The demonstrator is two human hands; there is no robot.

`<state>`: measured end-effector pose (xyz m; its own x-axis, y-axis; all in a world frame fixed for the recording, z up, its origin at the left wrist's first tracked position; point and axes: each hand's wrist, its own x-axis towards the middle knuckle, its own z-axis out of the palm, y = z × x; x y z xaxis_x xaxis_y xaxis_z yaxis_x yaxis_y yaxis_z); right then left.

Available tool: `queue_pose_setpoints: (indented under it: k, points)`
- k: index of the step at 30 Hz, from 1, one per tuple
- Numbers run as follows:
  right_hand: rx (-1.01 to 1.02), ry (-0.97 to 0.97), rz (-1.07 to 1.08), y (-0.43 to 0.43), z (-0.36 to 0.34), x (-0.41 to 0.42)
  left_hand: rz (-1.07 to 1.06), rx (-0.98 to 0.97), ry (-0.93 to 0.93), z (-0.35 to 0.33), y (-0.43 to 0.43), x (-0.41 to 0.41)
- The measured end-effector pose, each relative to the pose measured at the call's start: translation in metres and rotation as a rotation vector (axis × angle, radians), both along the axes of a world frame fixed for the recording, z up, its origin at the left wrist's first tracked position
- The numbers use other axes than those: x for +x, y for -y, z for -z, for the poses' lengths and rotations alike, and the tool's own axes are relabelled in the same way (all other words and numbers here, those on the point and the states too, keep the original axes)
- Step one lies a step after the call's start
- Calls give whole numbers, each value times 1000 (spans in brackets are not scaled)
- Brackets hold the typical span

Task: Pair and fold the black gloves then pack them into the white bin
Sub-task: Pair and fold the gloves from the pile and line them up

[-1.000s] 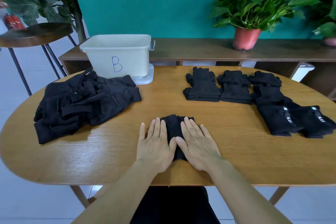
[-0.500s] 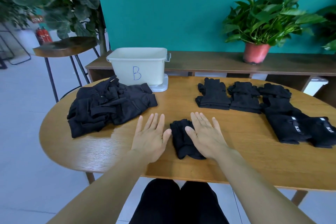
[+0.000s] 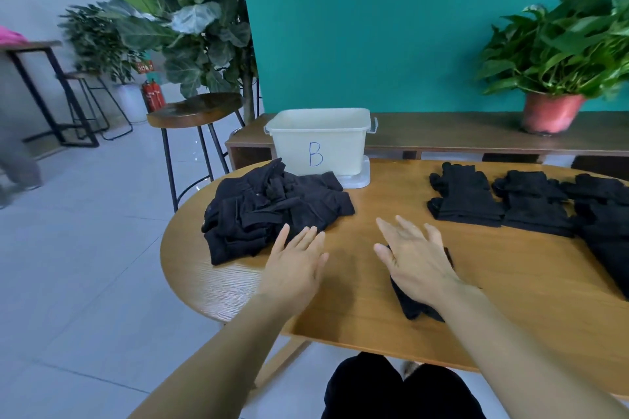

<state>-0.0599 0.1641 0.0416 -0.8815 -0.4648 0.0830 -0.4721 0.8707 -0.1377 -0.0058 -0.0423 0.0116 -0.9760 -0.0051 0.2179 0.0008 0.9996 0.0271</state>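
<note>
Right hand (image 3: 415, 258) is flat, fingers straight and spread, palm down on a folded black glove bundle (image 3: 413, 306) near the front edge of the wooden table (image 3: 510, 282), gripping nothing; left hand (image 3: 292, 265) is also released, fingers straight, palm down, with fingertips at the near edge of the loose glove pile (image 3: 272, 211); can't tell whether they touch it; white bin (image 3: 320, 143), marked "B", stands at the table's far edge just behind the pile, its inside not visible; folded glove pairs (image 3: 466, 194) lie in a row on the right side of the table, well apart from the bin.
</note>
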Motion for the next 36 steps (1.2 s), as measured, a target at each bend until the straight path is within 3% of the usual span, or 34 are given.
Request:
queue_pose_setpoints:
  k: [13,19,23,29,36]
  points:
    - [46,-30,-65,71,0,-72,68,-92,-45,-17,54,-99]
    - [49,2,-21,106,26,-114,74,-116,106,-7,66,-152]
    - [-58,31,30,118,42,-128,61,-74,211,3,71,-166]
    - [-314,53,102,120,48,-134,12,-43,207,0,73,-169]
    - [-448,-106,70,96,9,-126,19,114,0,-38,66,-156]
